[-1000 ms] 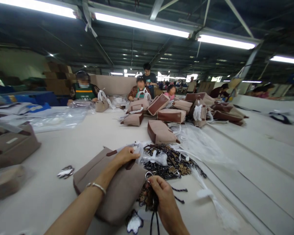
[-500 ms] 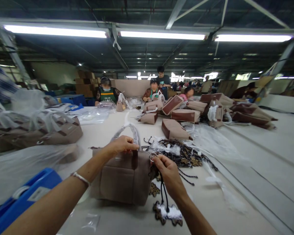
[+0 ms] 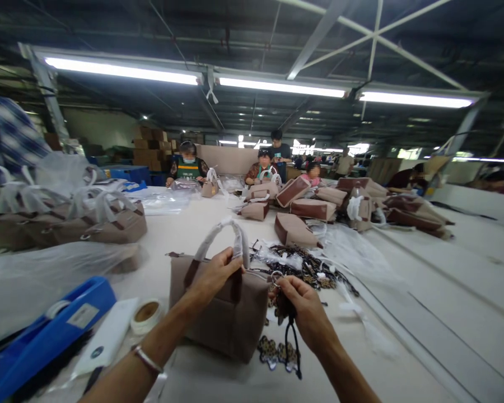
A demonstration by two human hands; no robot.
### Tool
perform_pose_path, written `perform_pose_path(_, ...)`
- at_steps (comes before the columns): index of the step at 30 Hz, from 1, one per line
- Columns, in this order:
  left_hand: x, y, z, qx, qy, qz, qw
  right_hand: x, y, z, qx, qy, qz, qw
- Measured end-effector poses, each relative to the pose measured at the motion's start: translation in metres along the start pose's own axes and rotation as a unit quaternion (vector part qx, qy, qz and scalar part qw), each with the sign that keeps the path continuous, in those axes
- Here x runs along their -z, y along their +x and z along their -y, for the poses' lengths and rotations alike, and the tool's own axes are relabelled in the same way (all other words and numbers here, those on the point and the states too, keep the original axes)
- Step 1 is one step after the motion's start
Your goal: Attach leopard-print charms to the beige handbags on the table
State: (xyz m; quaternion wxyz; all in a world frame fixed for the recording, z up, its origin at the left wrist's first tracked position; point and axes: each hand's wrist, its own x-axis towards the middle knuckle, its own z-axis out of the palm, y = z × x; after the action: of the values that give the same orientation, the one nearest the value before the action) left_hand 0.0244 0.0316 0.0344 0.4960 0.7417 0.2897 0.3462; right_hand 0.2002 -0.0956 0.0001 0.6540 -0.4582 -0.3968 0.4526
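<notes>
A taupe handbag [image 3: 222, 324] stands in front of me, its handle [image 3: 218, 229] wrapped in white film. My left hand [image 3: 216, 274] is closed on the base of that handle, near the brown leather tab. Just right of the bag, my right hand [image 3: 298, 299] pinches a metal key ring [image 3: 276, 276] of a bag charm. Black cords and a leopard-patterned charm [image 3: 279, 354] hang below the fingers, over the tabletop. The ring is close to the bag's upper right corner; whether it touches the bag I cannot tell.
More charms with black cords [image 3: 315, 266] are heaped behind my right hand. Wrapped handbags [image 3: 67, 229] line the left; others [image 3: 315, 208] are piled farther back. A blue tape dispenser [image 3: 54, 336] and tape roll [image 3: 147, 314] lie at near left. Several people sit or stand beyond.
My view has tilted up and shifted left. My left hand has moved lower around the handle base. The charm hanging from my right hand has swung and turned; the ring stays pinched.
</notes>
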Motion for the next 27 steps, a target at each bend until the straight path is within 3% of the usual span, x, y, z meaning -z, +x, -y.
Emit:
perform_pose_path(3, -0.007, -0.009, -0.002, -0.023, -0.001, -0.023, 0.999, -0.015, -0.014, 0.001, -0.020, 0.002, 0.012, 1.000)
perform_pose_path(9, -0.013, -0.041, -0.009, -0.007, 0.017, -0.020, 1.000, -0.042, -0.026, -0.008, -0.037, -0.021, 0.024, 0.999)
perform_pose_path(16, -0.008, -0.067, -0.002, 0.060, -0.032, -0.054, 0.996, -0.048, -0.032, -0.008, 0.034, -0.164, 0.030, 0.985)
perform_pose_path(27, -0.012, -0.083, 0.004, 0.063, -0.105, -0.104, 0.987, -0.061, -0.034, -0.011, 0.103, -0.264, 0.004, 0.959)
